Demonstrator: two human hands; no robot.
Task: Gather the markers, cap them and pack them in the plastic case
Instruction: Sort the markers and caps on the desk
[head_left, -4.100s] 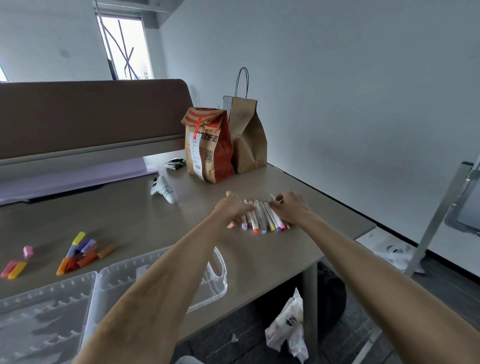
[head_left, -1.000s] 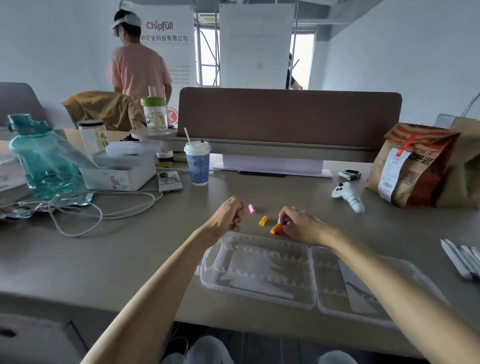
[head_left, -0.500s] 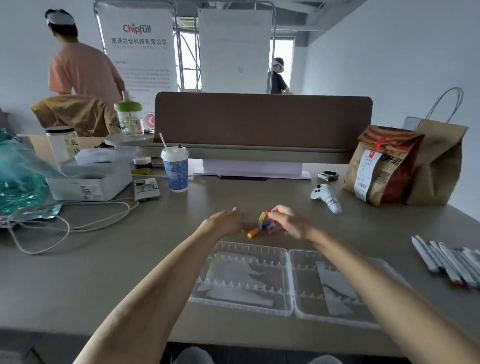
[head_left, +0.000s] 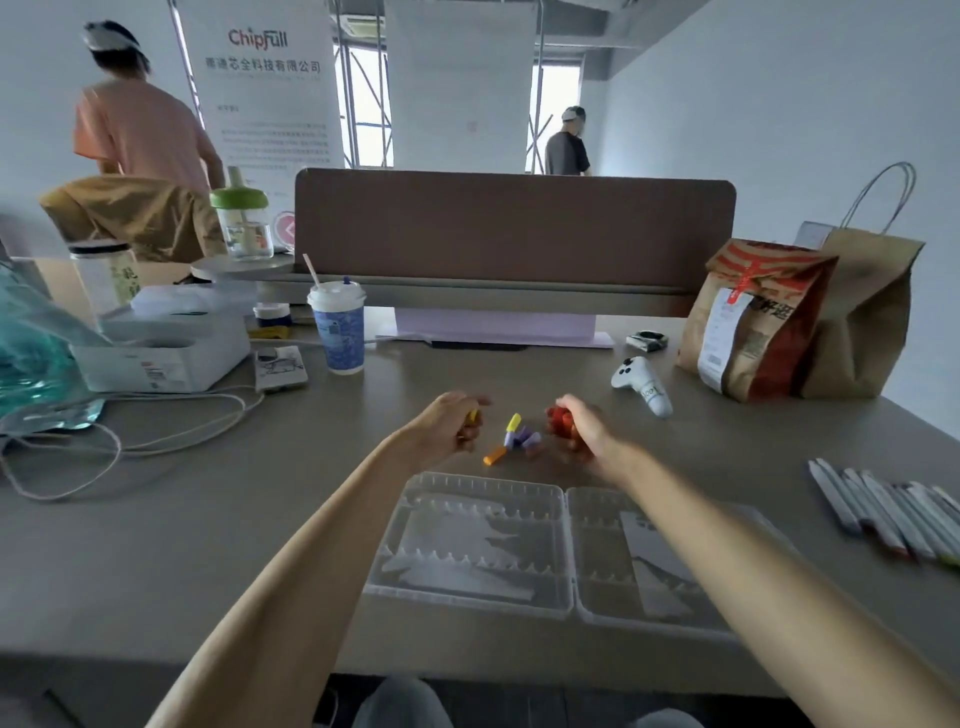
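Observation:
A small heap of loose marker caps (head_left: 515, 440), yellow, purple and orange, lies on the desk between my hands. My left hand (head_left: 451, 427) is curled around a yellow cap at the heap's left. My right hand (head_left: 581, 425) grips red caps at the heap's right. The clear plastic case (head_left: 563, 587) lies open and flat near the desk's front edge, under my forearms. A row of several uncapped white markers (head_left: 883, 512) lies at the right of the desk.
A white game controller (head_left: 641, 383) lies right of my right hand, with two paper bags (head_left: 763, 322) behind it. A paper cup (head_left: 337, 326), a white box (head_left: 166, 353) and cables (head_left: 130, 421) sit on the left. A brown divider (head_left: 514, 228) closes the back. Two people stand beyond it.
The view shifted from the markers at the desk's right to the caps in the middle. My hands have pushed the scattered caps together, and each now holds some.

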